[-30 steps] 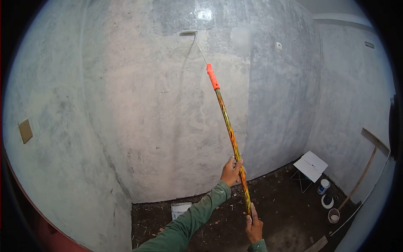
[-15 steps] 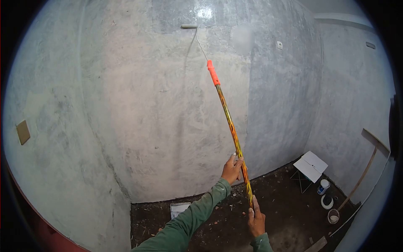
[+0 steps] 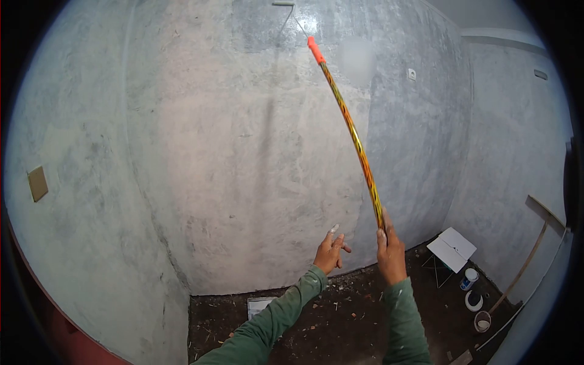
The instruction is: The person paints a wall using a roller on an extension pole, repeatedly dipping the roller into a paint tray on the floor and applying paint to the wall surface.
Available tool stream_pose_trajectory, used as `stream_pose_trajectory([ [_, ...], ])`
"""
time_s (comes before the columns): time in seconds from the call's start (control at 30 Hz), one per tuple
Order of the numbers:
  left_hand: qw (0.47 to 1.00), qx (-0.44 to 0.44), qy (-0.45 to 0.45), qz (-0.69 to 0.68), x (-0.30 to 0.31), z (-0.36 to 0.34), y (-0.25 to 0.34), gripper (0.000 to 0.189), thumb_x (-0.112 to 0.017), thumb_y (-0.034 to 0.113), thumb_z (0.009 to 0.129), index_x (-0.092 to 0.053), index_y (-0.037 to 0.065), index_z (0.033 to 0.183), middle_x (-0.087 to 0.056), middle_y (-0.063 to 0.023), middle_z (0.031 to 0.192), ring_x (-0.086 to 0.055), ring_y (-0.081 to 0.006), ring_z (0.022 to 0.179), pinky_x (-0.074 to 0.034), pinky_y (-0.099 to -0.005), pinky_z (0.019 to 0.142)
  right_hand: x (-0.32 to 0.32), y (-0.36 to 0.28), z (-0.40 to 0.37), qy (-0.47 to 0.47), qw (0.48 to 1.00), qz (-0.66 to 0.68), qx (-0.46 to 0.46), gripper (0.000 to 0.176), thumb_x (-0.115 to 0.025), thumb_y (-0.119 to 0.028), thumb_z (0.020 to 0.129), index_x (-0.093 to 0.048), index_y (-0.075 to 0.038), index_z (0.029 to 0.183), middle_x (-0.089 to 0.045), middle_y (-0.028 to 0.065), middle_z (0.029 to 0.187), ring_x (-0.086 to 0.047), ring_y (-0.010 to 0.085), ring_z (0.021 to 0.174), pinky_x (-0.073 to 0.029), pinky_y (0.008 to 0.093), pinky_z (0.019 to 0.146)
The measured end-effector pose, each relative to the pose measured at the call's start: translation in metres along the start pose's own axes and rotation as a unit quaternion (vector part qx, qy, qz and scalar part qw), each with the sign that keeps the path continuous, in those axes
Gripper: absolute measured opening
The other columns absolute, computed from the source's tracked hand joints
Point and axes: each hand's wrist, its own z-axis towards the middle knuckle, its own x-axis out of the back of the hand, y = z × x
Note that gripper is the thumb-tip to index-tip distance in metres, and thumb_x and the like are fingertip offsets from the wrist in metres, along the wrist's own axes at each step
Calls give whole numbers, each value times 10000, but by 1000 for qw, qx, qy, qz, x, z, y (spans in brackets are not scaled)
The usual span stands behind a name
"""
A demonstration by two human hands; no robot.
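Note:
A paint roller [image 3: 283, 3] touches the upper wall at the top edge of the head view. Its thin wire frame runs down to an orange handle [image 3: 316, 50] fitted on a long yellow, orange and black patterned pole [image 3: 358, 146]. My right hand [image 3: 391, 252] is wrapped round the pole's lower part. Left of the pole and apart from it, my left hand [image 3: 330, 252] holds nothing, its fingers spread and a fingertip whitened. In front is the wall [image 3: 213, 182], darker and shiny at the top and right, paler in the lower middle.
At the right stand a small folding table [image 3: 451, 247], a white-and-blue paint can [image 3: 469, 278], a white bucket [image 3: 474, 300] and another pail [image 3: 482, 322]. A long-handled wooden tool [image 3: 528, 261] leans there. Debris litters the dark floor [image 3: 340, 328]. A wall socket [image 3: 412, 74] is upper right.
The roller has moved up the wall, and my right hand has risen with the pole. My left hand has let go of the pole and now sits to its left.

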Motion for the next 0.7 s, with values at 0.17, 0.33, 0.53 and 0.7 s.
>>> stream_pose_trajectory([
  [0.17,1000,-14,14,-2,14,-3,8,659,-414,428,986,-193,40,1472,-636,-145,839,-495,-121,428,-409,-262,405,1,-25,70,-2,1000,-7,21,484,-437,-146,974,-340,-199,1445,-609,237,1145,-616,400,1010,-491,422,824],
  [0.33,1000,-17,15,12,14,-6,25,631,-408,417,991,-213,57,1470,-641,-134,835,-494,-123,427,-412,-274,413,7,-71,133,-9,998,24,-56,445,-432,-186,976,-395,-192,1420,-575,223,1238,-583,372,1111,-471,419,906],
  [0.53,998,-64,24,18,20,-12,40,648,-385,449,990,-203,62,1477,-642,-129,861,-506,-111,440,-408,-255,409,-7,-57,103,48,997,44,45,430,-432,-188,977,-418,-127,1402,-552,225,1272,-549,357,1171,-447,400,947],
  [0.7,995,-75,55,41,31,-9,61,659,-382,471,988,-212,59,1473,-643,-129,896,-517,-103,450,-401,-233,405,-25,-27,-31,26,997,58,34,451,-452,-123,958,-402,-65,1403,-597,243,1186,-640,312,1009,-483,350,830],
])
